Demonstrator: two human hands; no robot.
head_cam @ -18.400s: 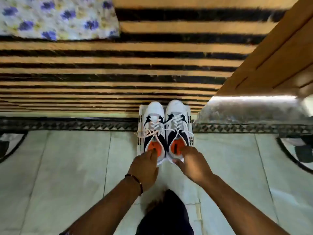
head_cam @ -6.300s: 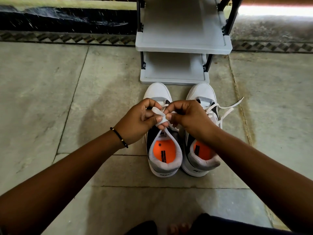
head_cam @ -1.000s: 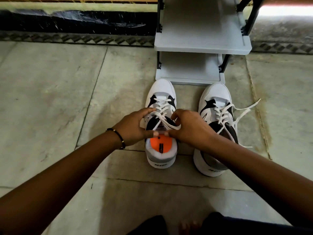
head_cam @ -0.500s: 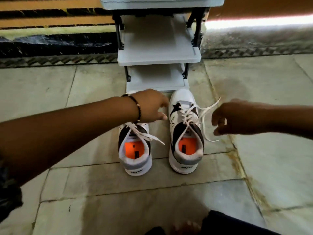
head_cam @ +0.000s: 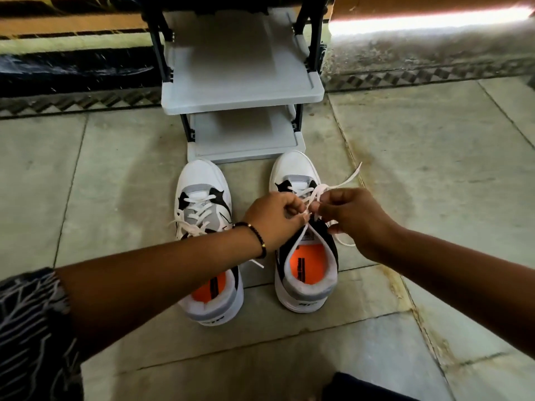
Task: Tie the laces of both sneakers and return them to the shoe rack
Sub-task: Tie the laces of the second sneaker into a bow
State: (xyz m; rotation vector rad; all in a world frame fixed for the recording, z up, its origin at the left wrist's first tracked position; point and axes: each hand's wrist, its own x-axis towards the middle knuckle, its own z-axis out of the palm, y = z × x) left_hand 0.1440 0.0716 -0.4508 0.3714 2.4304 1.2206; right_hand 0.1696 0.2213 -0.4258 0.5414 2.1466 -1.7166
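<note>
Two white, grey and black sneakers with orange insoles stand side by side on the stone floor, toes toward the grey shoe rack (head_cam: 243, 91). The left sneaker (head_cam: 202, 198) has its laces tied in a bow, partly hidden by my left forearm. Over the right sneaker (head_cam: 307, 270), my left hand (head_cam: 275, 218) and my right hand (head_cam: 353, 218) each pinch a strand of its white laces (head_cam: 344, 180). One loose lace end trails out to the right.
The rack's two visible shelves hold nothing. Behind it runs a dark patterned floor border (head_cam: 419, 76) and a striped wall base. Stone floor tiles (head_cam: 434, 157) spread to both sides. My knee (head_cam: 362, 389) shows at the bottom edge.
My hands left the left sneaker's tied laces a second ago, reached across, and now both grip the right sneaker's laces.
</note>
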